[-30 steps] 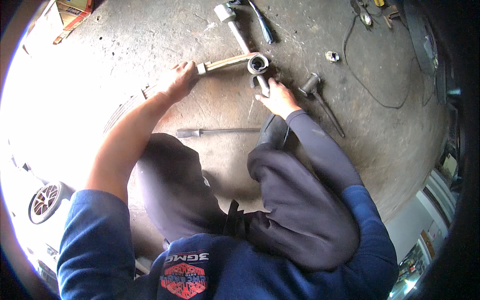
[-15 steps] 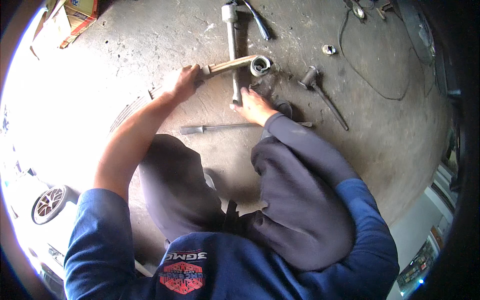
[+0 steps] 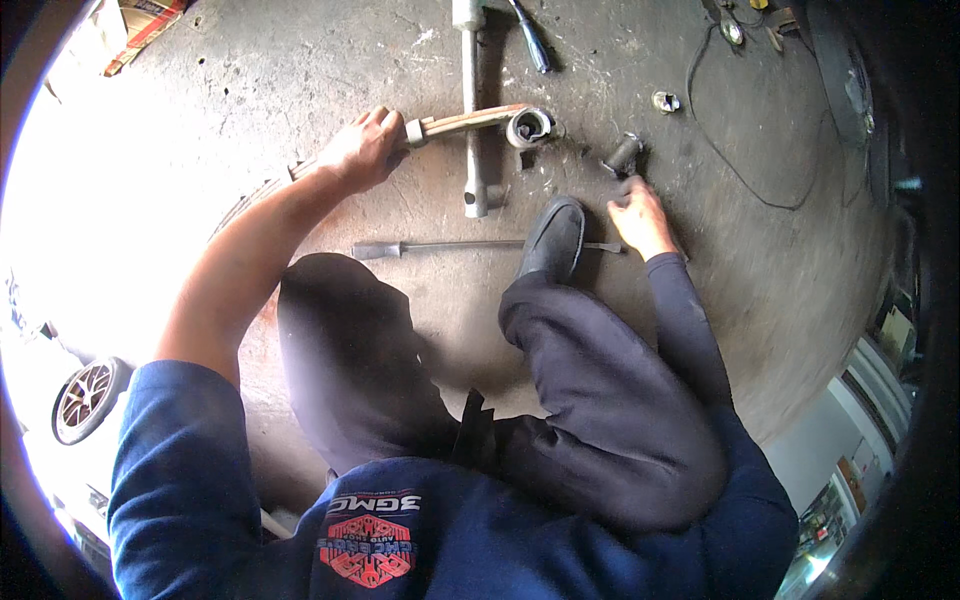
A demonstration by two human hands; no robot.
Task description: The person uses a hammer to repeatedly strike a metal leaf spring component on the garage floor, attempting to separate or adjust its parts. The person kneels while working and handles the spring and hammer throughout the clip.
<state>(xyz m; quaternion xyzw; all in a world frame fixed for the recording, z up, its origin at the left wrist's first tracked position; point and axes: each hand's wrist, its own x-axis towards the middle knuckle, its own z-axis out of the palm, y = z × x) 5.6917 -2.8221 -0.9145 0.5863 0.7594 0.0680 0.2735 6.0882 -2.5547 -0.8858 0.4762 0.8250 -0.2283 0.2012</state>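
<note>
My left hand (image 3: 368,150) is closed around a leaf spring (image 3: 470,122), just beside its clamp band. The spring's rolled eye (image 3: 528,128) points right, and a round piece shows inside it. Under the spring runs a long silver socket bar (image 3: 473,180), flat on the floor and thicker at its far end. To the right, my right hand (image 3: 640,217) is closed on the handle of a hammer, close below its dark cylindrical head (image 3: 625,154). The hand covers most of that handle.
A long pry bar (image 3: 460,246) lies across the floor before me, its tip beyond my shoe (image 3: 556,238). Farther off are a blue-handled screwdriver (image 3: 533,45), a small metal ring (image 3: 665,101) and a thin cable (image 3: 725,165). A wheel (image 3: 88,400) is at the left.
My right hand has left the near end of the socket bar, moved right and closed on the hammer's handle. My left hand still holds the leaf spring.
</note>
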